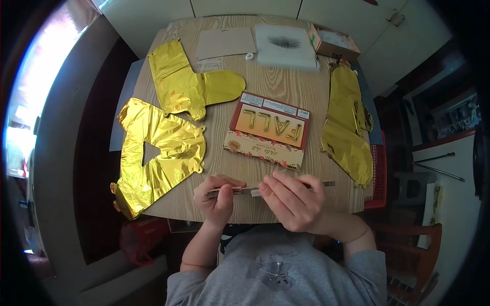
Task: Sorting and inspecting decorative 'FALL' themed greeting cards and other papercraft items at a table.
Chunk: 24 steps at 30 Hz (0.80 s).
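My left hand [217, 201] and my right hand [296, 201] are close together at the table's near edge. Both are closed on a thin, flat, greyish-brown piece [246, 190], seen edge-on; its kind is unclear. The left thumb presses it against the fingers, while the right hand's fingers cover part of it. Just beyond the hands lies a flat red and cream package [263, 149] with gold balloon letters pictured on it. To the left is a gold A-shaped foil balloon [171, 148], uninflated, with an L-shaped one [178, 79] behind it.
More flat gold foil [347, 127] lies along the table's right side. At the back are a grey-brown sheet [224, 43], a whitish sheet with a dark smudge [283, 56], a small white roll [249, 56] and an open cardboard box [334, 43]. A wooden chair [426, 250] stands at right.
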Available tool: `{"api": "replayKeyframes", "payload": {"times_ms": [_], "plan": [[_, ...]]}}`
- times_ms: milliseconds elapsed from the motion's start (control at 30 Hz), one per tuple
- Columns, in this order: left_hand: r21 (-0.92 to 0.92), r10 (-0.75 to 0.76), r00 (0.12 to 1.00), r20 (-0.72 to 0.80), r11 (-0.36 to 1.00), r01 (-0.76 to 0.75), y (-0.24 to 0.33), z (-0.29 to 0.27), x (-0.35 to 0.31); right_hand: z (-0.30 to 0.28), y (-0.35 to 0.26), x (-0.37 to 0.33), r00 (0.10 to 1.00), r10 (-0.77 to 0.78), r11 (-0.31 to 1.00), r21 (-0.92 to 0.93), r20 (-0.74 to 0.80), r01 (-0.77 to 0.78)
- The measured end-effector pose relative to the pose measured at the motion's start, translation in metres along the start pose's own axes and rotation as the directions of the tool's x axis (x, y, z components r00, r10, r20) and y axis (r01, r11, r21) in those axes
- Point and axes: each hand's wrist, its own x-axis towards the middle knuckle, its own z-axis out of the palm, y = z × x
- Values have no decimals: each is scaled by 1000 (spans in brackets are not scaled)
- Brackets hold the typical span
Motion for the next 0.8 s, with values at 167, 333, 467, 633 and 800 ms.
{"api": "replayKeyframes", "payload": {"times_ms": [167, 333, 467, 633, 800], "plan": [[19, -22, 999, -25, 1000, 23, -4, 0, 2, -5, 4, 5, 997, -75, 987, -142, 3, 74], [16, 4, 1000, -25, 1000, -4, -2, 1, 2, -12, 7, 8, 997, -49, 999, -6, 54, 49], [40, 23, 1000, -11, 999, -22, 0, 2, 2, -19, 21, 19, 974, 96, 923, 348, 205, -165], [42, -2, 1000, -25, 999, 3, -1, 1, 0, -23, 53, 49, 650, 18, 594, 514, 760, -618], [19, -17, 999, -38, 1000, 18, 0, 3, -1, 12, 79, 60, 288, -287, 208, 353, 913, -912]]}}
